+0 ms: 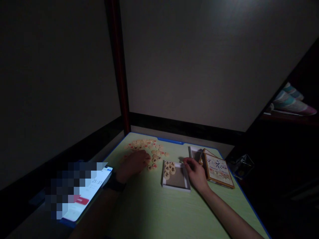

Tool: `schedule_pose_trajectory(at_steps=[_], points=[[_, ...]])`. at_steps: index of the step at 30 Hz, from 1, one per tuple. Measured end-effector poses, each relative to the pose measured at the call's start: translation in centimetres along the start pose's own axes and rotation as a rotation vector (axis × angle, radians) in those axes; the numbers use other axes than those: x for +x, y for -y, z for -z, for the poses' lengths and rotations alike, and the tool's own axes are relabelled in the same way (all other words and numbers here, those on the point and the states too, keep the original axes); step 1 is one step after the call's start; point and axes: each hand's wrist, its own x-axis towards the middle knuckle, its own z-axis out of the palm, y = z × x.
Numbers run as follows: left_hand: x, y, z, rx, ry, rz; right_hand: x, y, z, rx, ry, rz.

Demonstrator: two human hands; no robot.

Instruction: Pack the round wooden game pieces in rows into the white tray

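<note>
On a green table (159, 212) with a blue rim, the left hand (134, 164) lies palm down at the near edge of a loose scatter of pale wooden game pieces (147, 145), fingers reaching in among them; the dim light hides whether it has hold of one. A dark wristband (115, 182) sits on that wrist. The right hand (196, 172) rests at the far right corner of a shallow white box (178, 182), fingers curled against its rim (whether they pinch a piece cannot be told). A few pieces (169, 169) lie in the box's far left corner. Just right of the hand lies a printed lid (218, 170), and a lit phone (87, 196) lies by the left forearm
</note>
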Motion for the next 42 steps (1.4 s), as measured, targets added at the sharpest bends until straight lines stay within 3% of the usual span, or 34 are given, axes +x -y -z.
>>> schedule_pose_trajectory(at_steps=[9,31,42], points=[[-0.3,-0.8,0.8,0.026,0.013,0.037,-0.1,0.2,0.0,-0.021,0.004,0.041],[0.1,1.0,-1.2,-0.022,0.000,-0.020,-0.2,0.7,0.1,-0.065,0.015,0.064],[-0.1,-0.6,0.6,0.050,0.038,0.053,-0.2,0.3,0.1,-0.089,0.003,0.067]])
